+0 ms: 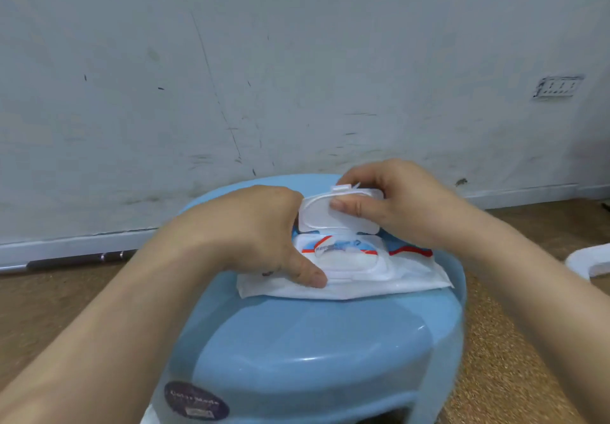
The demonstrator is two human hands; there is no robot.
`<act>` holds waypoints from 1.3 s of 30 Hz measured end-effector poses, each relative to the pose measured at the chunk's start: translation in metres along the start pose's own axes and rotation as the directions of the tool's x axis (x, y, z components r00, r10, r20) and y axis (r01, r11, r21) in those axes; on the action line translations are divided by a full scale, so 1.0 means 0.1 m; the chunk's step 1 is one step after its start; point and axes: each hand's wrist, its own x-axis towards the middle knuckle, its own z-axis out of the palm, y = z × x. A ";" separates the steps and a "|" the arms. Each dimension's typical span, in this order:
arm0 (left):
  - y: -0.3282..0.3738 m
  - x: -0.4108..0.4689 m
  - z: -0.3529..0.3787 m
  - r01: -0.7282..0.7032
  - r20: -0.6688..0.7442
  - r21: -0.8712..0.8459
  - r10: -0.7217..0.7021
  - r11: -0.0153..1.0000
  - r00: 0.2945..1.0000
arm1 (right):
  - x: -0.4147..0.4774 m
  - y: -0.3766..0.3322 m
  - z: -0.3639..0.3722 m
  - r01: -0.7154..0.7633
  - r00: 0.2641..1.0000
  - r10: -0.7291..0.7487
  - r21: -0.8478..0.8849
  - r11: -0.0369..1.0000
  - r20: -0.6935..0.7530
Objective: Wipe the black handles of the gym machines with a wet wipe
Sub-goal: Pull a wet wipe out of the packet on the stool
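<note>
Fingers (292,205) of the left hand (254,228) curl down over the left end of a wet wipe pack (379,280), thumb pressed on its near edge. The pack lies flat on a blue plastic stool (313,341) that serves as worktop. Its white flip lid (321,215) stands raised, pinched between the thumb and fingers of the right hand (406,205). Far right, a wall socket (558,86).

Wipes pack (363,286) atop probable stool (313,341)
</note>
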 end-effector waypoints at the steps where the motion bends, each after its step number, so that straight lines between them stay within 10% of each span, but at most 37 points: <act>1: -0.01 0.01 0.00 0.006 0.009 -0.024 -0.005 1.000 1.000 | 0.00 0.05 0.06 -0.043 0.992 0.052 0.081 0.996 -0.115; 9: 0.01 -0.04 0.08 -0.132 -0.325 -0.073 0.101 0.989 0.940 | -0.13 0.06 0.24 0.055 0.895 -0.144 -0.215 0.975 -0.422; 17: 0.06 0.07 0.24 -0.136 -0.343 0.016 0.133 0.991 0.930 | -0.25 0.08 0.04 0.063 0.998 -0.062 -0.113 0.992 0.019; 21: -0.04 0.09 0.20 -0.138 -0.432 -0.269 0.009 0.953 0.902 | -0.27 0.09 0.00 0.045 0.998 -0.048 0.060 0.997 0.047; 27: -0.21 -0.08 0.04 -0.137 -0.189 -0.554 0.036 0.821 0.981 | -0.18 -0.11 0.05 0.157 0.951 -0.137 -0.048 0.986 0.278; 33: -0.19 -0.09 0.07 -0.077 -0.125 -0.434 0.025 0.898 0.992 | -0.11 -0.39 0.14 0.310 0.934 -0.212 -0.357 0.881 0.287; 39: -0.19 -0.08 0.08 -0.088 -0.128 -0.390 0.041 0.916 0.991 | -0.11 -0.40 0.20 0.247 0.945 -0.160 -0.305 0.920 0.284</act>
